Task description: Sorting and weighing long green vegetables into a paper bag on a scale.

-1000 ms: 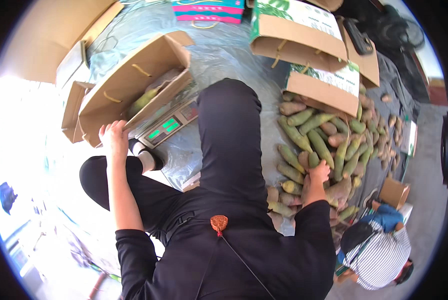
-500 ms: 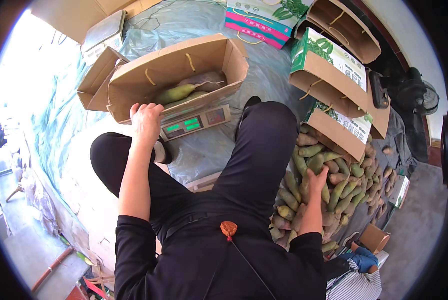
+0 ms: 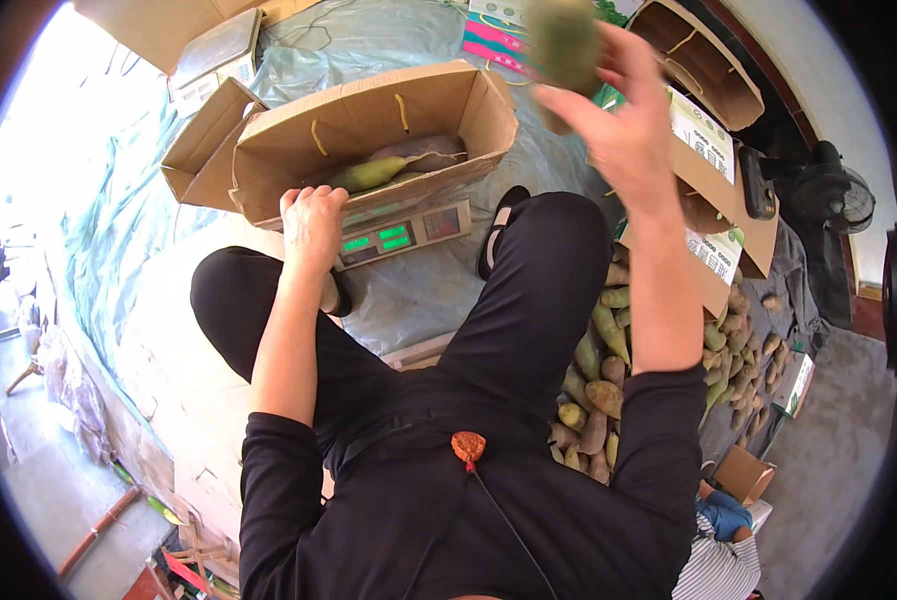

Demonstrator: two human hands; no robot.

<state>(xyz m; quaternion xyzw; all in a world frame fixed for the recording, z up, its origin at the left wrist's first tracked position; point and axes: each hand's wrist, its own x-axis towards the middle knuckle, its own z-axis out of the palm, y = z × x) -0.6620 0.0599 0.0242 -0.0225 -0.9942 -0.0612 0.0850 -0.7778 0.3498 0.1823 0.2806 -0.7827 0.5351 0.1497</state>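
The left hand pinches the near edge of an open cardboard box on a scale; farther right, the right hand clasps a blurred green vegetable.

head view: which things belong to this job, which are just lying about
Likely in use: blurred vegetable in right hand; open carton gripped by left hand; lit scale; vegetable heap.
Likely just lying about: black fan; second scale, upper left; pink box; small brown carton.
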